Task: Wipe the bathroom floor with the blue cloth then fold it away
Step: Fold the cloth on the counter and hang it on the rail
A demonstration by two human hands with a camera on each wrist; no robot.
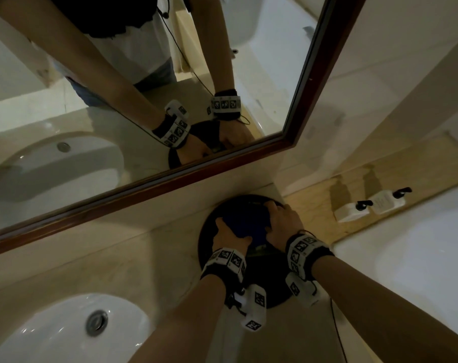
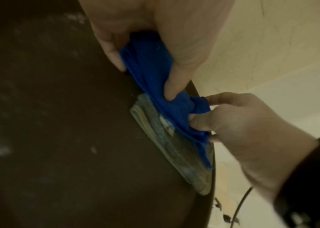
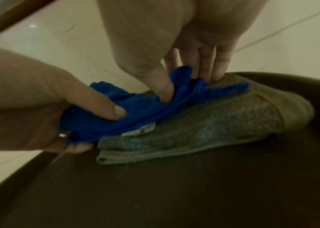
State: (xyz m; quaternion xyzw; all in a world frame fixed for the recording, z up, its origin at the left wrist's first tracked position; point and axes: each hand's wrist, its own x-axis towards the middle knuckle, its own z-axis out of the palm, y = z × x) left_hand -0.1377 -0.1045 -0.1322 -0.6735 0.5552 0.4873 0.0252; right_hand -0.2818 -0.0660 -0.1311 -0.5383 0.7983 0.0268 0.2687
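Your left hand (image 1: 229, 235) pinches the blue cloth (image 1: 244, 222) in a curled grip on the round dark tray (image 1: 209, 231); your right hand (image 1: 281, 221) pinches its far side. The tray sits near the desk (image 1: 149, 260) corner. Only the wrist views show a folded grey-green cloth (image 3: 203, 128) underneath, beside the tray rim.

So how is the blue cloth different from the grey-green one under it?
The blue cloth is bright blue and bunched up; the grey-green cloth is dull, speckled and folded flat. The left hand and right hand both pinch the blue cloth, while the grey-green cloth just lies underneath it. Both are soft cloths on the dark round tray.
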